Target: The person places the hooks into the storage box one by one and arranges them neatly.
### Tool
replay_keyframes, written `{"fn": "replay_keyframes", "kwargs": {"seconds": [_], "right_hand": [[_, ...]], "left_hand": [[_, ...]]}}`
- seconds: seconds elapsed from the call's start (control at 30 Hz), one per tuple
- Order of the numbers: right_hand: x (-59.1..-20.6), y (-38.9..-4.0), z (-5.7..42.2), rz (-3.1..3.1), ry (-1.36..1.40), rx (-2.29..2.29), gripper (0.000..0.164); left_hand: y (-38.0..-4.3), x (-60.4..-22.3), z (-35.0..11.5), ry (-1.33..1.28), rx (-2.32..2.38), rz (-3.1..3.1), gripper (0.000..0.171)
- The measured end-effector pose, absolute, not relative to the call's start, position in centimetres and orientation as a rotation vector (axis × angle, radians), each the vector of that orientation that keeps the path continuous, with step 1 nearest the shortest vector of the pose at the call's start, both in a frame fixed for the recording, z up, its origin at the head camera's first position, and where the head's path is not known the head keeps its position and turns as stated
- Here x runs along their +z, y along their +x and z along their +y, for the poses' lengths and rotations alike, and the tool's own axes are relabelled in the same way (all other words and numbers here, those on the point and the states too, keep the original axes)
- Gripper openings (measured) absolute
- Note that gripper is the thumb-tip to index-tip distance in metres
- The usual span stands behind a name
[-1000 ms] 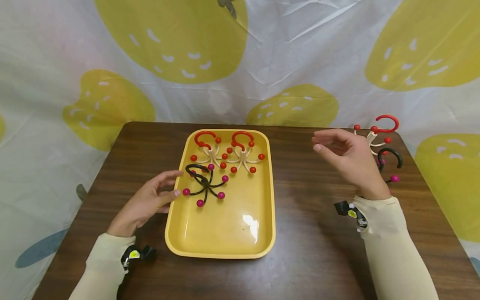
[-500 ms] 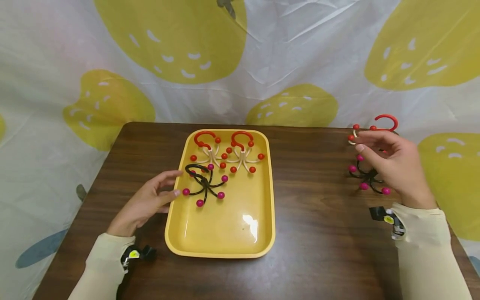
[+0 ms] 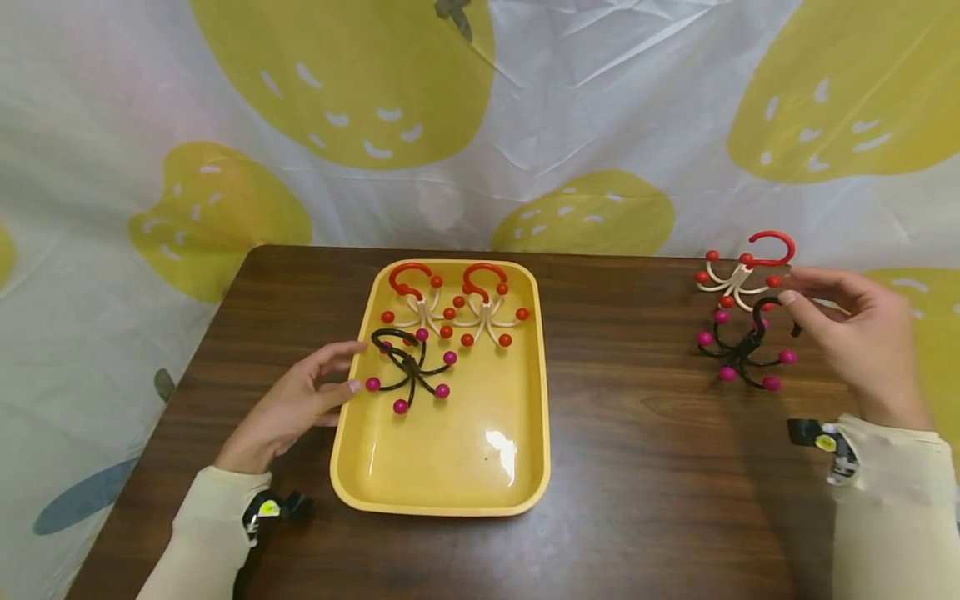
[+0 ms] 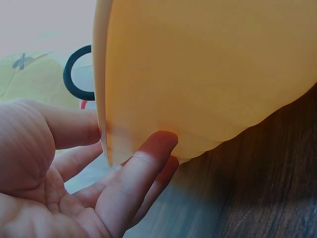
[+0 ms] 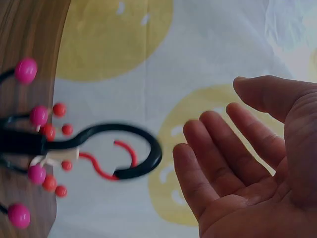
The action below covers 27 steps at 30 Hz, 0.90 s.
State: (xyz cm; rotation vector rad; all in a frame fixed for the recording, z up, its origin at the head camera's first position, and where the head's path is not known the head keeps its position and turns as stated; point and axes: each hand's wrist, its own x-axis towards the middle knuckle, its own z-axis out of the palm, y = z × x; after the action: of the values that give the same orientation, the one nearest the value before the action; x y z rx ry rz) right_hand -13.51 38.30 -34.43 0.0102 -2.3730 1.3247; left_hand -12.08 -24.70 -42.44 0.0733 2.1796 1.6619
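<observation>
My left hand [image 3: 288,408] holds the left rim of a yellow tray [image 3: 442,507], its fingers at the outer wall [image 4: 208,64] in the left wrist view. Beyond the tray's right side, my right hand [image 3: 870,342] has its fingers loosely bent beside the hook of a black multi-arm hanger [image 3: 741,354] with magenta ball tips. In the right wrist view that black hook [image 5: 143,139] stands apart from the fingers, and nothing lies between them. Just behind it stands a cream hanger [image 3: 738,279] with a red hook and red balls.
Inside the tray are two cream hangers with red hooks, one left [image 3: 422,310] and one right [image 3: 486,315], plus a black hanger [image 3: 411,367] in front of them. The brown wooden table [image 3: 622,467] ends at a lemon-patterned cloth [image 3: 585,125] behind.
My right hand has moved rightward, past the cream hanger, to the black hanger's hook, uncovering both right-hand hangers. The left hand stays on the tray rim.
</observation>
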Motion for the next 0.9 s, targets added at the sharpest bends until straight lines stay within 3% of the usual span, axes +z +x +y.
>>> {"fn": "replay_keyframes", "kwargs": {"seconds": [0.33,0.9], "right_hand": [[-36.3,-14.3,40.3,-2.484,-0.149,1.206,0.034],[-37.4,-14.7,40.6,-2.576,-0.114,1.091,0.033]], "left_hand": [[-12.1,-42.6,-24.7,0.081,1.670,2.173,0.060],[-12.1,-42.5,-24.7,0.087,1.676,2.164,0.062]]}}
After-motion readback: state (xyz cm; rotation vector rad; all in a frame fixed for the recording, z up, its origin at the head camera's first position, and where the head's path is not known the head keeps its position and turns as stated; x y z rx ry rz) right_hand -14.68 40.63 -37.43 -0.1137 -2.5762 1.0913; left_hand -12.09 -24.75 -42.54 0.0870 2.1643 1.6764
